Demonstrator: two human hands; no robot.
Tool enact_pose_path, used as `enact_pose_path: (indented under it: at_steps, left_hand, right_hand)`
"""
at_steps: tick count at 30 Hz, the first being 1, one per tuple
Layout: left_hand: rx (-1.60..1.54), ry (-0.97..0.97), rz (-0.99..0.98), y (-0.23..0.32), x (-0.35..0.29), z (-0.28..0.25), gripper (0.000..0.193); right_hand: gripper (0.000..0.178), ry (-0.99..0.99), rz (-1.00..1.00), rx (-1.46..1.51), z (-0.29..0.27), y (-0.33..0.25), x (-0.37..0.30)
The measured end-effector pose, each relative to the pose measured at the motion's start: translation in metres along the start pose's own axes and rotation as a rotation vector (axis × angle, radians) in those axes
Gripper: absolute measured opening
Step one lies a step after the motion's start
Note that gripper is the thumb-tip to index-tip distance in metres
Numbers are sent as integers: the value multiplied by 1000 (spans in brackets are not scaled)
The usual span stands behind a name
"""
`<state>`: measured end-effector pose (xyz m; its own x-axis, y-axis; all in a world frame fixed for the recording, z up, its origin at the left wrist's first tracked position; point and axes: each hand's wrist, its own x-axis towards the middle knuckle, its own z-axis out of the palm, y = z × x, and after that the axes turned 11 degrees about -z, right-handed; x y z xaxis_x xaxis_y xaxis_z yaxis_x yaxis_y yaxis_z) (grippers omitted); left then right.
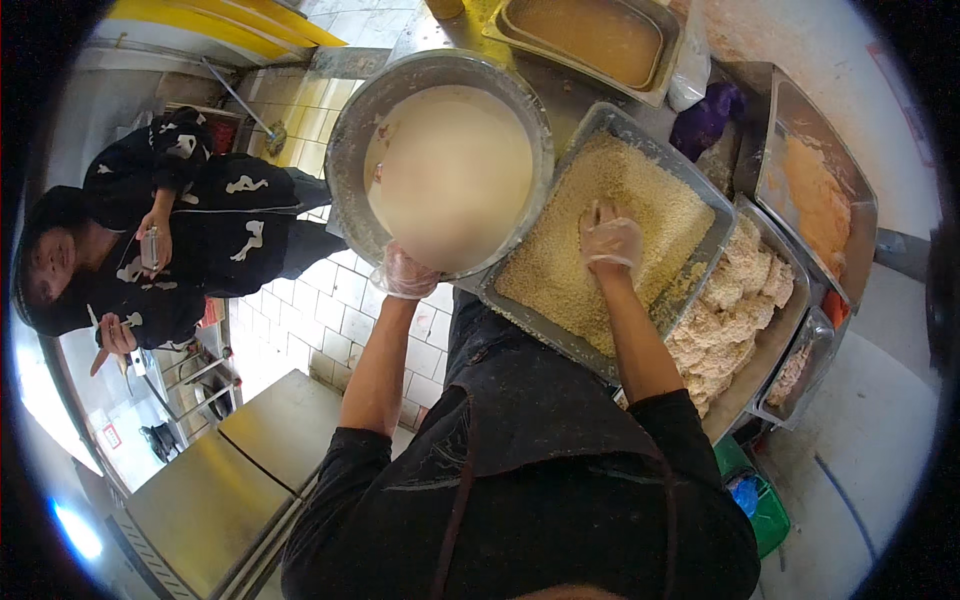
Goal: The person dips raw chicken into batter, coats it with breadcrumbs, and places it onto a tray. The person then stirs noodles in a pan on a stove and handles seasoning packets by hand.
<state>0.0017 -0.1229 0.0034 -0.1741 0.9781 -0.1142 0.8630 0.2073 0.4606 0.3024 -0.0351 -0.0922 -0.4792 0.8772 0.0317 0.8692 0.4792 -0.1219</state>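
My left hand (408,273), in a clear plastic glove, is at the near rim of a large round metal bowl (342,150). Pale, milky batter (450,130) fills the bowl, with a few reddish bits along its left side. A blurred patch hides the left fingertips, so whether they grip the rim or dip into the batter is unclear. To the right, my gloved right hand (610,237) rests palm down in yellowish breadcrumbs (560,260), its fingers somewhat apart. The crumbs lie in a grey rectangular tray (690,175). I see nothing held in that hand.
Breaded pieces (725,310) are heaped in a metal tray at the right. Beyond stand a pan of brownish liquid (590,35), a purple bag (707,118) and a bin with orange coating (815,205). Another person (180,220) stands at left, holding small things.
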Motion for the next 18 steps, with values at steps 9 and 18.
enact_pose_path:
  at_steps: [9, 18]
  left_hand:
    - [-155, 137, 139, -20, 12, 19, 23]
    - [-726, -9, -128, -31, 3, 24, 21]
  right_hand:
    - [55, -493, 139, 882, 61, 113, -55]
    - [76, -598, 67, 474, -114, 38, -43]
